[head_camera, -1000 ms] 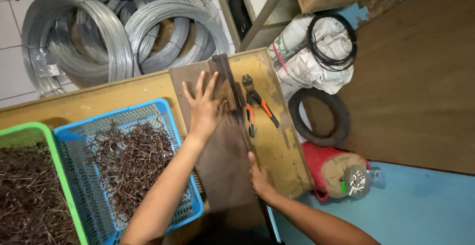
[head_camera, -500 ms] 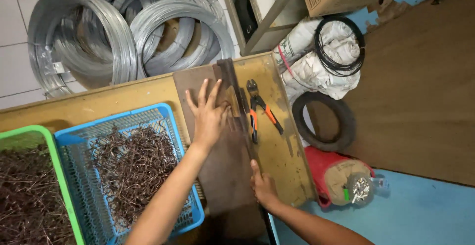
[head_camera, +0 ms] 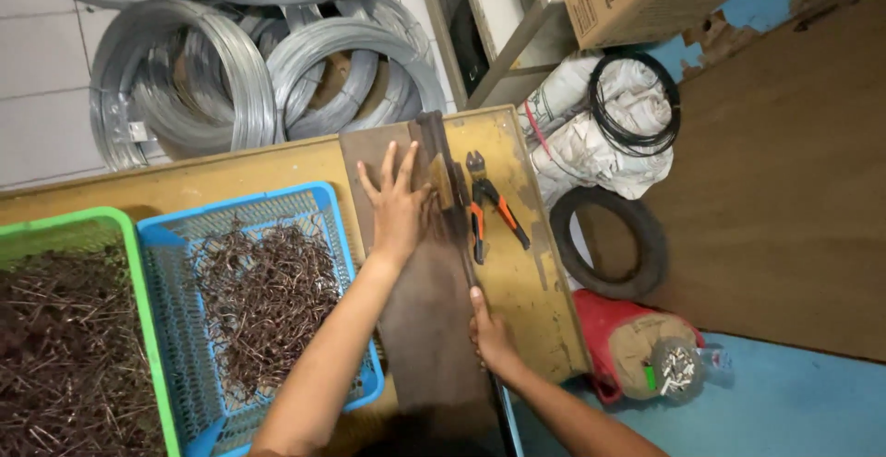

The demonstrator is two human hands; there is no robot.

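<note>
Left hand [head_camera: 399, 206]: flat on the dark board [head_camera: 425, 309], palm down, fingers spread wide twd the far end. Holding nothing, just pressing, prob. to keep the board from sliding.
Right hand [head_camera: 491, 335]: at the board's near right edge, thumb lying along it, fingers tucked round the side. Looks like a light steadying hold on the edge; can't tell how tight.
Board: long, dark brown, runs lengthways down the yellowish table [head_camera: 231, 173], far end near the table's back edge, near end by the person. A raised strip or bar [head_camera: 441, 157] lies along its right side at the far end, just by the left fingertips; what it is exactly, can't tell.
Pliers [head_camera: 486, 200]: orange handles, lying on the table just right of the board, untouched, w/in easy reach of the right hand.
Blue basket [head_camera: 355, 235]: touching the board's left side, full of short bent brown wire bits.
Green basket [head_camera: 137, 277]: left of the blue one, same sort of bits, darker heap.
Wire coils [head_camera: 231, 69]: big grey rolls on the floor behind the table.
Right of table: white sack [head_camera: 591, 148] w/ black cable loop [head_camera: 635, 106], black ring [head_camera: 607, 243] on floor, red bag [head_camera: 600, 323].
</note>
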